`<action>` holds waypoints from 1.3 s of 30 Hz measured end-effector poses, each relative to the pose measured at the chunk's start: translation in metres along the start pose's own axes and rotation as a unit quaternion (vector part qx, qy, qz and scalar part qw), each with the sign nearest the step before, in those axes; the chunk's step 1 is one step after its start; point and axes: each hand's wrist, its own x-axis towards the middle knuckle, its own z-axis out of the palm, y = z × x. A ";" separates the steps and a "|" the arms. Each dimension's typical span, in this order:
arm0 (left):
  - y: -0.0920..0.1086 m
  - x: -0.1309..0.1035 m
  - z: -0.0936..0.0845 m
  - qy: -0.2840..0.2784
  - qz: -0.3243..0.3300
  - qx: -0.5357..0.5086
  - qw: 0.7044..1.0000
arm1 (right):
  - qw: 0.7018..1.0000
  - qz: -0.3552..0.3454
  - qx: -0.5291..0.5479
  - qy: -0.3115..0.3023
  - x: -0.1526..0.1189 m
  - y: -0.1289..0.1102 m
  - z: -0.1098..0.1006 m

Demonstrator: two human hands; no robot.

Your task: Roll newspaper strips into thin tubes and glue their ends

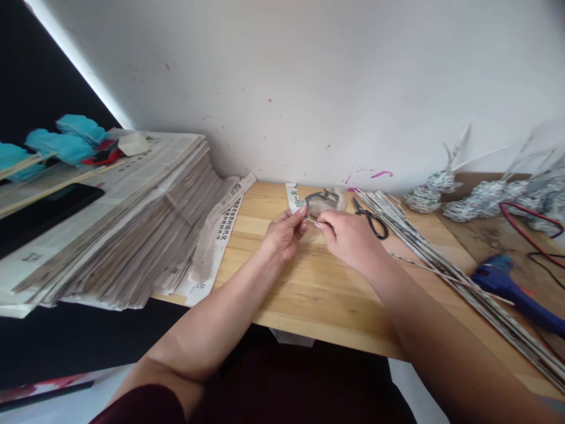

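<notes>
Many slim rolled-newspaper rods [424, 250] slant across the tabletop [309, 306] from just right of the black scissors [367, 213] toward the near edge, passing a blue tool, probably a hot-glue gun [498, 278]. Well left of the scissors rises a newspaper stack [145, 247]. Nearer the scissors, on their left, the left hand [285, 235] pinches a thin pale strand [312, 220] with fingertips drawn together; the right hand [344, 232] grips it just as narrowly. This looks like fine fingertip work on the strand; the next move seems to call for a firm left pinch and a small, careful right-hand pull or turn. Beyond the hands, left of the scissors, lies a green-printed scrap [292, 194]; woven paper forms [430, 191] sit to their right.
</notes>
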 end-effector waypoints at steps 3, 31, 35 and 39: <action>-0.001 0.000 0.000 0.000 -0.004 0.004 1.000 | 1.000 0.004 -0.002 -0.006 0.000 0.001 0.003; 0.001 -0.002 0.002 -0.034 -0.032 0.015 0.999 | 0.999 0.029 -0.010 -0.026 0.000 0.001 -0.001; 0.001 -0.003 0.001 -0.022 -0.037 0.026 0.999 | 0.998 0.018 0.052 0.008 0.000 0.001 0.002; 0.001 -0.003 0.001 -0.014 -0.045 0.033 0.998 | 0.999 0.034 0.042 0.007 -0.001 0.000 0.001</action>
